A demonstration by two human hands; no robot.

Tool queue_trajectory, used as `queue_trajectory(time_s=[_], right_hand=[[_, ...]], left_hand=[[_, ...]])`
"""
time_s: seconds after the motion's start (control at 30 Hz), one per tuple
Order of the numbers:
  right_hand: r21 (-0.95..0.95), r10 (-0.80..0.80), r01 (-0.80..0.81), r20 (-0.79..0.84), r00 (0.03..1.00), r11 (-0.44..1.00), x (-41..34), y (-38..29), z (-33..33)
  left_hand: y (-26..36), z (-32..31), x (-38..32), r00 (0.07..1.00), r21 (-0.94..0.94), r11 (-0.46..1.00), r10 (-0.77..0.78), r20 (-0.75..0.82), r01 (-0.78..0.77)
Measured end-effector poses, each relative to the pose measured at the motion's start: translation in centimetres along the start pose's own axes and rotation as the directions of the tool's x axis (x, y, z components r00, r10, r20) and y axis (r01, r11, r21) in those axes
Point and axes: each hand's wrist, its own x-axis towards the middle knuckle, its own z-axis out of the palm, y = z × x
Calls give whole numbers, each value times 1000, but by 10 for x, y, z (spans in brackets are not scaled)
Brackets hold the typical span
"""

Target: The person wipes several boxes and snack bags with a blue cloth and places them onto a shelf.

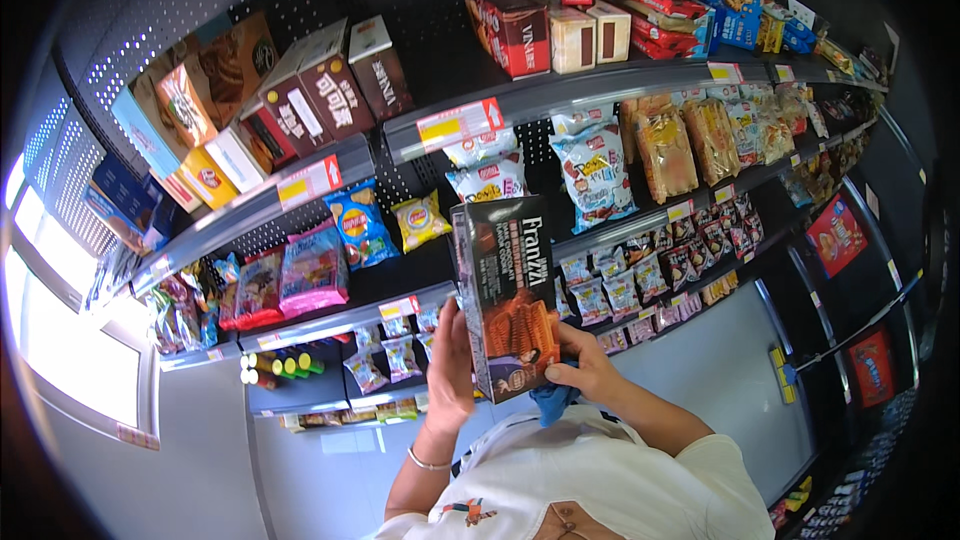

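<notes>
A black Franzzi dark chocolate biscuit box (514, 292) is upright before my chest, slightly tilted, its printed front towards me. My right hand (589, 367) grips its lower right edge, thumb on the front. A crumpled blue cloth (555, 401) hangs under the box at that same hand. Along the box's left side lies my left hand (450, 371), fingers pointing up and partly blurred, some hidden by the box. Behind the box, a shelf carries snack bags, among them a white and blue bag (594, 172) and a yellow bag (421, 221).
The top shelf (517, 101) holds brown cartons (330, 90), a red Vina box (517, 30) and stacked red packs (652, 11). Small packets (622, 296) hang or stand on a lower tier. A bright window (75, 352) is at left. Pale floor (675, 360) shows right of me.
</notes>
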Motion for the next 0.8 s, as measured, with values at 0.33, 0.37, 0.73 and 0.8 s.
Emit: queue_trajectory(time_s=[0.33,0.37,0.73,0.8], right_hand=[[-36,-245,245,2,969,969,34,-41,14],[2,-223,223,42,974,975,35,-42,11],[58,-63,54,181,981,997,5,-12,-11],[38,-53,47,178,983,998,2,-13,-19]], left_hand=[[18,32,22,935,405,874,337,-111,-267],[27,33,29,925,475,836,365,-106,-276],[132,66,213,784,811,349,587,201,-470],[139,74,240,838,887,300,523,154,-351]])
